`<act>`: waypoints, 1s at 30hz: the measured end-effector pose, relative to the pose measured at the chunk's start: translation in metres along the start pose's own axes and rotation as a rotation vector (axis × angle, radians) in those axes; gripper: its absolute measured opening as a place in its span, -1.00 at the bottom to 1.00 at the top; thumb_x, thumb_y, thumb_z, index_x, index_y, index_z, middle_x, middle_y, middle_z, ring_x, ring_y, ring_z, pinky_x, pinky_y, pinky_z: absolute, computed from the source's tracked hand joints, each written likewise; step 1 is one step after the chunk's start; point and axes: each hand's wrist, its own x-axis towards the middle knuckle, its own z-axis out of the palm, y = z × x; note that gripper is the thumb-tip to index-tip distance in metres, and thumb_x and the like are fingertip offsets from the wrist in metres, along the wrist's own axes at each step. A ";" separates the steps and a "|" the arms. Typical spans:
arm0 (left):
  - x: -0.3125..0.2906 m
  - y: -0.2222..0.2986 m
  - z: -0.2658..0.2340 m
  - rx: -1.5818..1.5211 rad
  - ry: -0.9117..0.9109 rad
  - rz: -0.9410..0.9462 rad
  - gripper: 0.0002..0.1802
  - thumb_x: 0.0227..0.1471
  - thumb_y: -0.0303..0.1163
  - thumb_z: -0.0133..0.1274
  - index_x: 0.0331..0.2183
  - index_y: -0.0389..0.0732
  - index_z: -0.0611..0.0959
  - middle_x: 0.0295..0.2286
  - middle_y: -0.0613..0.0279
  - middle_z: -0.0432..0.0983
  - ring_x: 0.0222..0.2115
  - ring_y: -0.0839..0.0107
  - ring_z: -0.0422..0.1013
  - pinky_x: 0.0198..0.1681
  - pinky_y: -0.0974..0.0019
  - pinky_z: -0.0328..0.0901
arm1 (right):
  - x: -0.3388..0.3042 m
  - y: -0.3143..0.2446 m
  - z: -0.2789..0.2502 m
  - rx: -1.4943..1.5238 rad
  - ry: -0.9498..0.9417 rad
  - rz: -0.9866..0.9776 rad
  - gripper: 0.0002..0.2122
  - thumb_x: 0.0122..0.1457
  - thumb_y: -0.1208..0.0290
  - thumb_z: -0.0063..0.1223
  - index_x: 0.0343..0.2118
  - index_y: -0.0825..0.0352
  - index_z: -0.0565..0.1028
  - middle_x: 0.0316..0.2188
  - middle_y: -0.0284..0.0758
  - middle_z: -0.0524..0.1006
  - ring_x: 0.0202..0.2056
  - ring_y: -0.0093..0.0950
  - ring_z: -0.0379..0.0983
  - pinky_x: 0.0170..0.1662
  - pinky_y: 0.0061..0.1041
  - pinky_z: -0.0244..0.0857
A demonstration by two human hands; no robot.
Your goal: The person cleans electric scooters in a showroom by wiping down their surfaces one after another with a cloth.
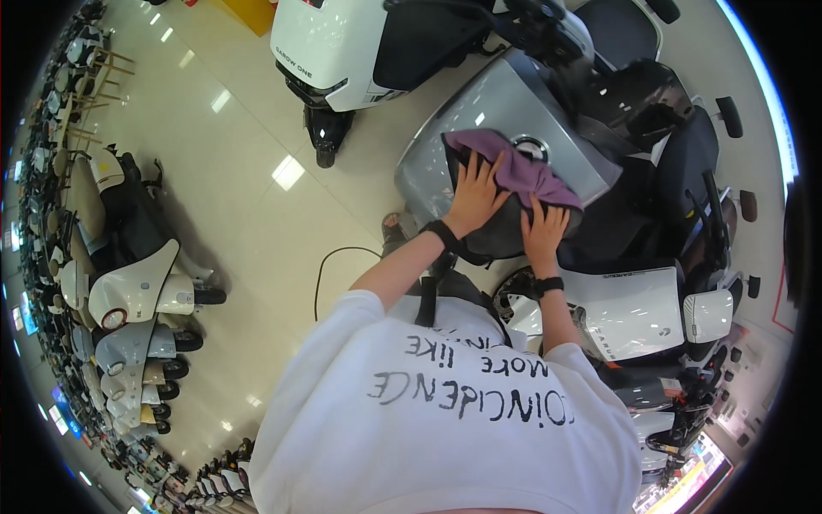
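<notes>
A purple cloth (518, 174) with a dark edge lies bunched across the silver-grey body panel (467, 103) of a scooter, just below a round emblem (530, 149). My left hand (477, 199) presses on the cloth's left part, its fingers spread and stretched out. Closer to the cloth's right end, my right hand (544, 236) rests with fingers apart on its lower edge. Under both palms is a dark area (499, 233); whether it is cloth or scooter I cannot tell. Each wrist wears a black band.
A white scooter (342, 51) with a black front wheel stands beyond to the left. On my right is another white scooter (625, 313). Several scooters (128, 291) line the far left. A thin black cable (321, 278) curves over the glossy tiled floor (257, 231).
</notes>
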 end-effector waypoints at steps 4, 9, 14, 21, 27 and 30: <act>-0.060 0.002 0.029 0.130 -0.135 0.054 -0.41 -0.21 -0.27 0.00 -0.06 -0.21 0.32 -0.15 0.03 0.21 0.03 0.08 0.00 0.00 -0.02 -0.05 | -0.062 -0.005 0.037 0.078 -0.030 -0.062 -0.71 -0.14 0.35 0.03 -0.27 0.18 0.42 -0.35 -0.27 0.31 -0.16 -0.28 0.20 -0.03 -0.11 0.00; -0.122 -0.023 0.029 0.158 -0.179 0.037 -0.56 -0.24 -0.36 -0.03 -0.18 -0.18 0.40 -0.17 0.11 0.23 -0.01 0.17 0.07 -0.07 0.06 0.07 | -0.095 -0.023 0.057 0.167 -0.199 -0.285 -0.76 -0.16 0.38 -0.02 -0.34 0.19 0.41 -0.33 -0.32 0.32 -0.16 -0.36 0.20 -0.05 -0.27 0.04; -0.131 -0.038 0.004 0.130 -0.359 -0.030 -0.57 -0.26 -0.48 0.00 -0.21 -0.16 0.37 -0.20 0.13 0.22 -0.13 0.20 0.19 -0.25 0.20 0.26 | -0.096 -0.041 0.054 0.258 -0.291 -0.467 -0.78 -0.11 0.41 -0.13 -0.32 0.19 0.41 -0.29 -0.38 0.34 -0.14 -0.44 0.21 -0.04 -0.41 0.04; -0.140 -0.048 0.001 0.049 -0.499 -0.172 -0.54 -0.27 -0.48 0.03 -0.19 -0.18 0.36 -0.21 0.10 0.23 -0.23 0.13 0.30 -0.28 0.18 0.27 | -0.079 -0.060 0.047 0.314 -0.384 -0.401 -0.77 -0.18 0.45 -0.08 -0.37 0.21 0.43 -0.31 -0.36 0.35 -0.13 -0.39 0.20 -0.03 -0.39 0.02; -0.168 -0.085 -0.017 -0.161 -0.787 -0.354 -0.57 -0.16 -0.32 0.01 -0.18 -0.27 0.38 -0.29 -0.03 0.38 -0.27 0.04 0.33 -0.21 0.14 0.23 | -0.076 -0.092 0.048 0.362 -0.775 -0.339 -0.78 -0.25 0.45 0.06 -0.44 0.25 0.38 -0.35 -0.31 0.40 -0.18 -0.34 0.28 -0.11 -0.34 0.10; -0.194 -0.114 -0.031 -0.227 -0.779 -0.416 -0.60 -0.14 -0.18 0.00 -0.25 -0.22 0.46 -0.36 -0.02 0.45 -0.30 0.04 0.36 -0.22 0.14 0.24 | -0.094 -0.109 0.085 0.608 -1.178 -0.069 -0.73 -0.20 0.38 0.11 -0.38 0.28 0.37 -0.40 -0.23 0.45 -0.28 -0.25 0.37 -0.22 -0.31 0.21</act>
